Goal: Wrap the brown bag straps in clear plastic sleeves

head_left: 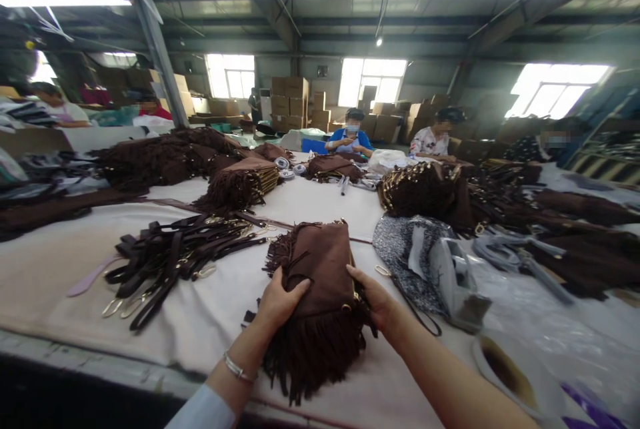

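Between my two hands is a stack of dark brown fringed bags [323, 269], with long fringe hanging toward the table's front edge and gold hardware along the right side. My left hand [280, 299] grips the left side, its thumb lying across the top bag. On the right side, my right hand [373, 296] has its fingers pressed against the edge, partly hidden behind the stack. Left of it, dark straps with gold clips [180, 256] lie in a loose pile. A grey speckled cap [405, 252] sits to the right, beside a tape dispenser [457, 282].
Brown fringed pieces [170, 156] are heaped at the far left. More bag stacks stand at centre left [243, 182] and right [425, 192]. A tape roll [510, 369] lies at the near right on clear plastic. Several people sit across the table, one in blue [350, 139].
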A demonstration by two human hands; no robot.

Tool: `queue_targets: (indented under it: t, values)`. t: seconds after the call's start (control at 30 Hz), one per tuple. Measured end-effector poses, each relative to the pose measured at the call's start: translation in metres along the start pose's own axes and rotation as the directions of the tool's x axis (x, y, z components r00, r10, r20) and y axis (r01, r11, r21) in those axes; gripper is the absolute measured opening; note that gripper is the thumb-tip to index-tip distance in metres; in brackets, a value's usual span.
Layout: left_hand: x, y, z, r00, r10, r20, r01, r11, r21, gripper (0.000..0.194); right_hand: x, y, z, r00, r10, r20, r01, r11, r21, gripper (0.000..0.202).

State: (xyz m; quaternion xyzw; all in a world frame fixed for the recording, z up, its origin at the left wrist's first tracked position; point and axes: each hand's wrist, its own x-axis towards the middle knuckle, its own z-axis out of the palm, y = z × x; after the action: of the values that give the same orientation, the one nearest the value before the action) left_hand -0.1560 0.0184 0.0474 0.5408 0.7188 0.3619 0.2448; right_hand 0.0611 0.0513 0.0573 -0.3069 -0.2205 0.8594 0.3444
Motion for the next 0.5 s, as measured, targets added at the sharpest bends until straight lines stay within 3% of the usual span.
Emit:
queue_targets:
  t: [0.07,0.13,0.2,0.27,0.33,0.4,0.5]
  values:
    - [-0.009,0.011,-0.007,0.99,0.078,-0.114,-0.062,0.988,0.142,0.081,0.0,0.001,-0.001,1.0,0.003,-0.013,-0.003,1.0,0.008,0.038]
    - [-0.019,0.026,-0.016,0.937,0.246,-0.249,-0.179,0.948,0.264,0.073,-0.001,0.002,0.001,1.0,-0.014,-0.003,0.014,1.0,-0.006,0.038]
    - [-0.024,0.041,-0.022,0.894,0.388,-0.224,-0.334,0.91,0.246,0.055,-0.004,0.0,0.005,0.998,-0.044,0.038,0.045,0.998,-0.038,0.039]
    - [-0.023,0.052,-0.022,0.916,0.397,-0.058,-0.393,0.917,0.068,0.045,-0.006,-0.003,0.013,0.994,-0.075,0.075,0.082,0.993,-0.087,0.041]
    - [-0.018,0.059,-0.016,0.939,0.336,0.07,-0.322,0.933,-0.16,0.047,-0.009,-0.006,0.022,0.992,-0.103,0.076,0.114,0.981,-0.159,0.044]
    - [-0.01,0.063,-0.008,0.955,0.285,0.075,-0.237,0.894,-0.379,0.05,-0.012,-0.013,0.033,0.989,-0.142,0.046,0.15,0.952,-0.267,0.047]
    - [-0.001,0.075,0.0,0.972,0.235,0.002,-0.17,0.707,-0.687,0.055,-0.019,-0.033,0.056,0.959,-0.266,0.095,0.279,0.837,-0.471,0.048]
